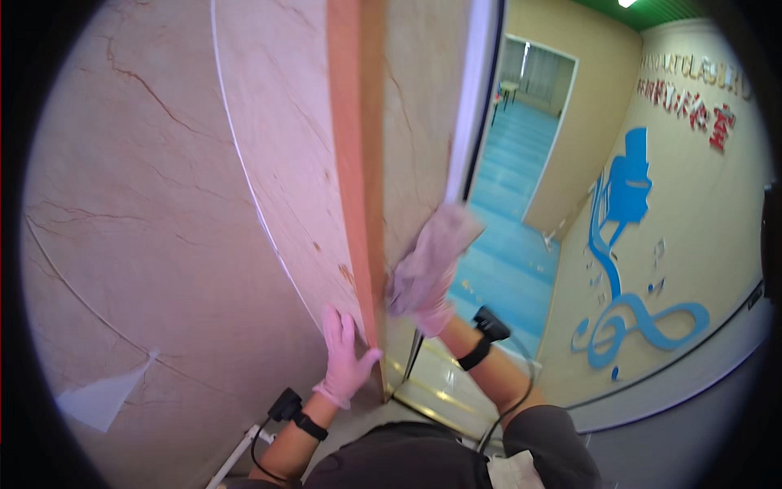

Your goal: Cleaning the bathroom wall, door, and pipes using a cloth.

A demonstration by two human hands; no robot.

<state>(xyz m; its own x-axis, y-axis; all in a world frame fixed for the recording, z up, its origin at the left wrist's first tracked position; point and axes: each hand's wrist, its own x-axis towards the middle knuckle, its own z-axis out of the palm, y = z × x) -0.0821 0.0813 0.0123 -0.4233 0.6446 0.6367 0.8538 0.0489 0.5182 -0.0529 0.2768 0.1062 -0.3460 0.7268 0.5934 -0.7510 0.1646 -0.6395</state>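
Both hands wear pink gloves and carry black wrist-mounted devices with cables. My left hand rests with fingers spread on the marble-patterned wall panel, its thumb at the orange-brown corner trim. To its right, my right hand holds a crumpled greyish-pink cloth against the narrow panel face beside the trim. The cloth's upper end reaches the foot of the white door frame strip. It is slightly blurred and covers most of my right fingers.
Beyond the frame lies a blue striped floor with a doorway. The right wall bears raised lettering and a blue musical decoration. Gold-lined floor tiles lie below. A white pipe stands low left.
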